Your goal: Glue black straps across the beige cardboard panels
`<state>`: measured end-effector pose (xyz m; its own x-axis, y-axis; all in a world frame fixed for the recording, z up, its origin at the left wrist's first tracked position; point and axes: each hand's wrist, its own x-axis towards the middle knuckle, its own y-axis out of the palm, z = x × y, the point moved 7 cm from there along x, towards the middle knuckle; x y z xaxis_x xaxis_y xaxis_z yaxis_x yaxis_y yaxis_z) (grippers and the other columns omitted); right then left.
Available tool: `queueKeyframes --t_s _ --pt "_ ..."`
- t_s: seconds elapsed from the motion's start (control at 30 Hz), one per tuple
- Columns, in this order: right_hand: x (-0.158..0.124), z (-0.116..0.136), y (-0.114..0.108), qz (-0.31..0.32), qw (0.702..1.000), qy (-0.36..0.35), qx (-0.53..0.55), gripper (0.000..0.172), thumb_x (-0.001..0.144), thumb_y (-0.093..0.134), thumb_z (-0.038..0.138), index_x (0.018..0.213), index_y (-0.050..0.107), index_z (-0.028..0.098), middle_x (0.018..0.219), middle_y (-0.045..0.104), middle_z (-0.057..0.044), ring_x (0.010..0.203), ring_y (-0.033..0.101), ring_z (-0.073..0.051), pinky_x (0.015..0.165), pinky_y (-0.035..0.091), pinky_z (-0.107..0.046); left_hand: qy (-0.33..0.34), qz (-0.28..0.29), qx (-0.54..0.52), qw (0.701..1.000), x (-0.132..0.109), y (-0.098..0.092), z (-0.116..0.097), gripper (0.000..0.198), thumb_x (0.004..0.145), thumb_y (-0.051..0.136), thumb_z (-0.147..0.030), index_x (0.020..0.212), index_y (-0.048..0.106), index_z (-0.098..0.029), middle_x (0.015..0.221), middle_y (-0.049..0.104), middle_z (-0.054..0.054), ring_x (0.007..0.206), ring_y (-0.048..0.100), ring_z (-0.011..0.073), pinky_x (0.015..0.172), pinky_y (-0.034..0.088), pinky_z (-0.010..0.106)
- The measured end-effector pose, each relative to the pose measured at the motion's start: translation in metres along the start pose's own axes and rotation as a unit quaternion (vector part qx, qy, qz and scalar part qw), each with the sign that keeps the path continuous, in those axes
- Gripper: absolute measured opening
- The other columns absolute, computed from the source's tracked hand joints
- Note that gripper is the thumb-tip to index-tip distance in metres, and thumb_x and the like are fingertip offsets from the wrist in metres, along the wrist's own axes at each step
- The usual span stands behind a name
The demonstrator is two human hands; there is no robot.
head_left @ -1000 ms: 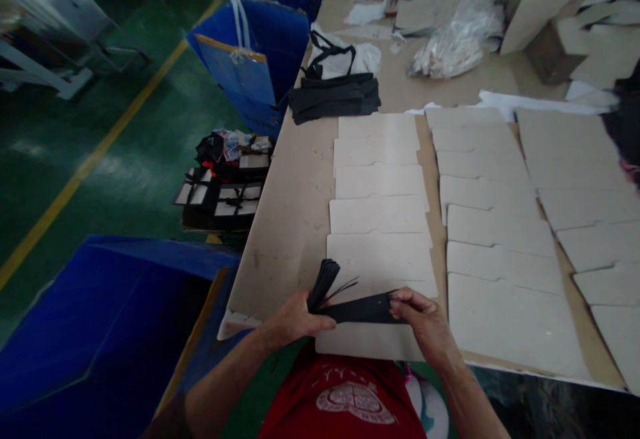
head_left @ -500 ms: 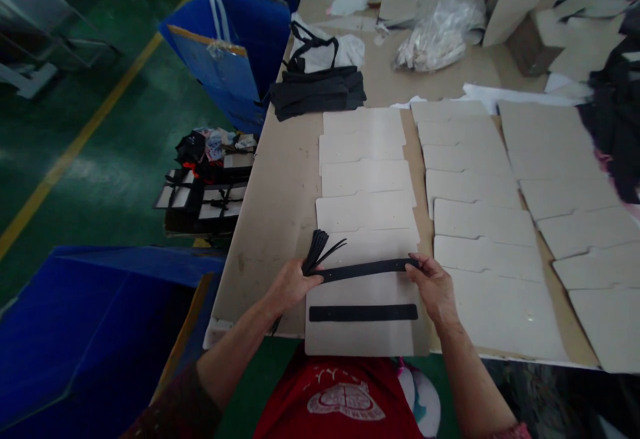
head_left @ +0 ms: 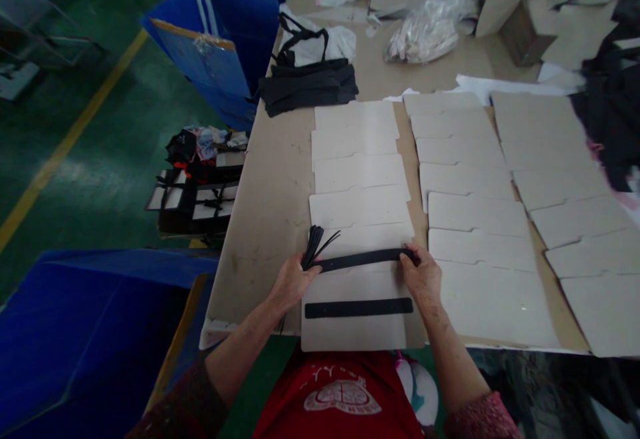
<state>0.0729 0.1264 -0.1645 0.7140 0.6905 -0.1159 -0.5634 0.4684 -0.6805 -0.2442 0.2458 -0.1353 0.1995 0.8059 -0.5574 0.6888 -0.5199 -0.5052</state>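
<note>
Between my two hands a flat black strip (head_left: 361,260) is stretched across a grey-beige board. My left hand (head_left: 294,279) is closed on a bundle of thin black strips (head_left: 313,247) and on the left end of the stretched strip. With thumb and fingers, my right hand (head_left: 421,274) pinches that strip's right end. Below it, a second black strip (head_left: 359,308) lies flat on the front board (head_left: 350,340). More boards (head_left: 357,172) overlap in a column running away from me.
Two further columns of overlapping boards (head_left: 475,212) lie to the right. Folded black cloth (head_left: 307,87) and a clear plastic bag (head_left: 427,29) lie farther back. Blue bins (head_left: 115,332) stand left of the table (head_left: 265,206), near a box of tied bundles (head_left: 200,209).
The view has shifted slightly, so the table's contents sit a little higher and farther left. Both hands still hold the strip at its ends, and it appears slightly nearer the board.
</note>
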Motion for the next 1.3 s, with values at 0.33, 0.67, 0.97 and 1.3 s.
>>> queueKeyframes --t_s 0.33,0.67,0.97,1.3 --pt "0.002 0.003 0.004 -0.002 1.0 -0.015 -0.018 0.04 0.077 0.057 0.039 0.107 0.072 0.018 0.109 0.073 -0.013 0.097 0.066 -0.028 0.095 0.05 -0.046 -0.001 -0.014 0.01 1.0 0.004 0.003 0.002 0.029 0.081 0.067 -0.022 0.109 0.074 -0.015 0.102 0.076 0.008 0.101 0.069 0.0267 0.089 0.048 0.031" --pt "-0.001 0.014 0.006 -0.014 0.995 -0.067 -0.077 0.039 0.081 0.052 0.033 0.109 0.07 0.014 0.107 0.069 -0.016 0.096 0.063 -0.029 0.093 0.05 -0.048 -0.008 -0.016 0.01 1.0 0.002 0.001 -0.003 0.028 0.08 0.067 -0.021 0.106 0.074 -0.015 0.094 0.077 0.005 0.092 0.07 0.0243 0.08 0.049 0.028" --pt "-0.001 0.015 0.004 -0.029 0.991 -0.06 -0.116 0.044 0.077 0.053 0.036 0.109 0.07 0.011 0.107 0.057 -0.018 0.085 0.057 -0.028 0.084 0.051 -0.047 0.03 -0.017 -0.039 0.999 -0.025 0.004 -0.003 0.022 0.081 0.067 -0.019 0.102 0.074 -0.02 0.097 0.077 0.001 0.092 0.07 0.0217 0.081 0.049 0.027" --pt "0.0 0.013 0.002 -0.024 0.992 -0.047 -0.111 0.046 0.075 0.053 0.04 0.107 0.07 0.012 0.108 0.057 -0.017 0.082 0.056 -0.027 0.085 0.05 -0.047 -0.021 -0.057 0.036 0.997 0.008 0.006 0.014 0.023 0.079 0.07 -0.018 0.101 0.071 -0.018 0.094 0.076 0.004 0.09 0.07 0.0212 0.078 0.048 0.026"
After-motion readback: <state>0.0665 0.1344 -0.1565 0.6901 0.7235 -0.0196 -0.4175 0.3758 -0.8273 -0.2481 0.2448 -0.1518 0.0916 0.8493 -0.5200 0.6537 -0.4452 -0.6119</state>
